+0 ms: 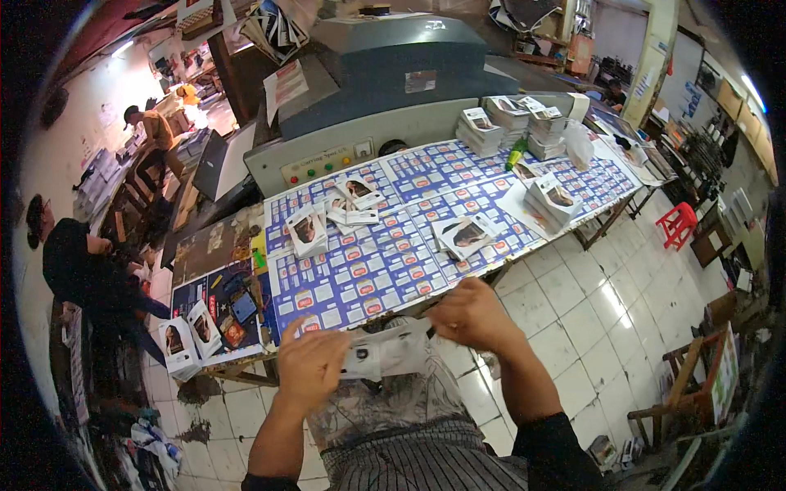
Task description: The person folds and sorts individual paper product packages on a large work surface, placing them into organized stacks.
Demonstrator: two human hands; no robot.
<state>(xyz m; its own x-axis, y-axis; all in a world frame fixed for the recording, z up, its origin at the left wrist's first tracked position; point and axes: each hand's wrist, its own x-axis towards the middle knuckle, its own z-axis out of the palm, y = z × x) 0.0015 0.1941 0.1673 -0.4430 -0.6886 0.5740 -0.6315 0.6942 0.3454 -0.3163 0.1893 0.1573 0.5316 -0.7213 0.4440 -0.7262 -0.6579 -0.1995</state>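
A whitish printed card sheet (385,353) with a small dark picture on it is stretched in front of my lap, below the table's front edge. My left hand (313,364) is closed on its left end. At the far right corner, my right hand (475,317) pinches a narrow part of the same sheet, somewhat blurred. Nearest on the table lies a small stack of white printed cards (467,236) with dark pictures. Further left are more loose white cards (307,231) and an overlapping group (354,203).
The table (385,270) is covered with blue printed sheets. Tall card stacks (481,131), a green bottle (517,153) and a plastic bag (578,146) stand at the back right. Behind is a large grey machine (401,69). A person in dark clothes (86,266) is at left; a red stool (676,225) at right.
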